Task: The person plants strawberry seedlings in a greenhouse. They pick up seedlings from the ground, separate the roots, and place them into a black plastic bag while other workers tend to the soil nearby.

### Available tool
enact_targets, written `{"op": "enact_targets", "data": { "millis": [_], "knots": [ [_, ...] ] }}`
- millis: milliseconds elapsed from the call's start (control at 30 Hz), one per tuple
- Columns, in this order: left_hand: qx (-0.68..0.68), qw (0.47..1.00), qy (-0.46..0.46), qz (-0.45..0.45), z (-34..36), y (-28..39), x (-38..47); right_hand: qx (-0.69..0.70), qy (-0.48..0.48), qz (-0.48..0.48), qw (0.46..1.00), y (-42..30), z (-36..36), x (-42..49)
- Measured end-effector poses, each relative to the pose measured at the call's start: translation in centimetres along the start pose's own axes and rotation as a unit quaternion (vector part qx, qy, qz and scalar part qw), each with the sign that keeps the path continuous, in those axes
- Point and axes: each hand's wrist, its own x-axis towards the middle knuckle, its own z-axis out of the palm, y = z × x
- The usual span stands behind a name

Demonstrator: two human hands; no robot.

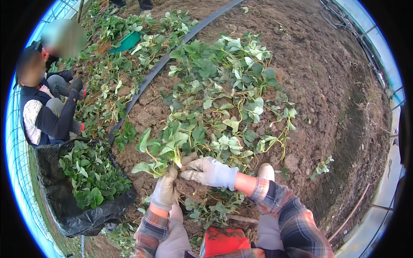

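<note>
Gloved in white, my left hand [165, 189] is closed around the base of a strawberry plant [176, 142] with green leaves and a pale crown. My right hand [206, 171], in a similar glove with a knitted cuff, meets it at the crown and roots; its fingertips touch the plant's base. Brown roots [193, 190] hang below the hands. A heap of uprooted-looking strawberry plants [222, 84] lies on the soil ahead of me. To the left, a crate lined with black plastic [58, 200] holds many leafy strawberry plants [93, 174].
Two people [48, 109] crouch at the left among more plants, and a person's legs [145, 4] show at the top. A dark flat hose [151, 75] crosses the soil. There is a green basin [129, 42], and a red object [226, 242] lies between my legs.
</note>
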Motion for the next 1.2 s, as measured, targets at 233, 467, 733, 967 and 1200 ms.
{"op": "enact_targets", "data": {
  "millis": [233, 467, 733, 967, 1200],
  "knots": [
    [-0.092, 0.990, 0.076, 0.070, -1.8, -1.0, 0.5, 0.027, -0.092, 0.178, 0.979, -1.3, -1.3, 0.1],
    [-0.150, 0.959, 0.183, 0.159, -7.2, 1.2, 0.3, -0.329, 0.318, 0.023, 0.889, 1.3, -12.1, -0.5],
    [-0.101, 0.968, 0.213, 0.081, -5.2, 3.2, 1.6, -0.449, 0.271, 0.250, 0.814, 6.0, -22.6, 6.5],
    [-0.084, 0.960, 0.262, 0.058, -4.0, 4.2, 1.8, -0.359, 0.436, 0.108, 0.818, 4.5, -21.3, 2.4],
    [-0.194, 0.971, 0.122, 0.074, -5.1, 2.5, 0.8, 0.162, 0.529, -0.038, 0.833, 0.3, -18.4, -1.9]
  ]
}}
